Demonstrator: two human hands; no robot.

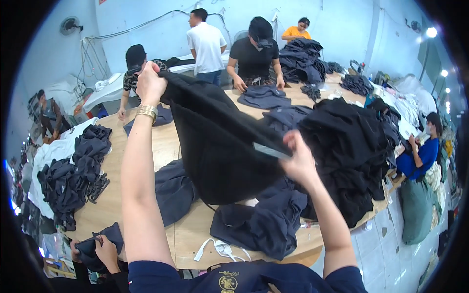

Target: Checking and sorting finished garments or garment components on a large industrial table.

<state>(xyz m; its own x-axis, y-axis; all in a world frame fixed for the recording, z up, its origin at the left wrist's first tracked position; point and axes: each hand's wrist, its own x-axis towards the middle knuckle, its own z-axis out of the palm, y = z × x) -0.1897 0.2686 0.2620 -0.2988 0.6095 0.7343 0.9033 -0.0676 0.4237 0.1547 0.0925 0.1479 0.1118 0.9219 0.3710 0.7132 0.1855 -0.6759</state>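
Currently, head view: a black garment (220, 146) spans the centre of the frame, held up above the wooden table (110, 180). Left hand (151, 85), upper left of centre, grips its upper corner, fingers closed; right hand (300, 161), right of centre, pinches the opposite end near a pale strip (270, 150). Dark grey garment (266, 222) lies lower centre; black fabric pile (344, 146) occupies the right.
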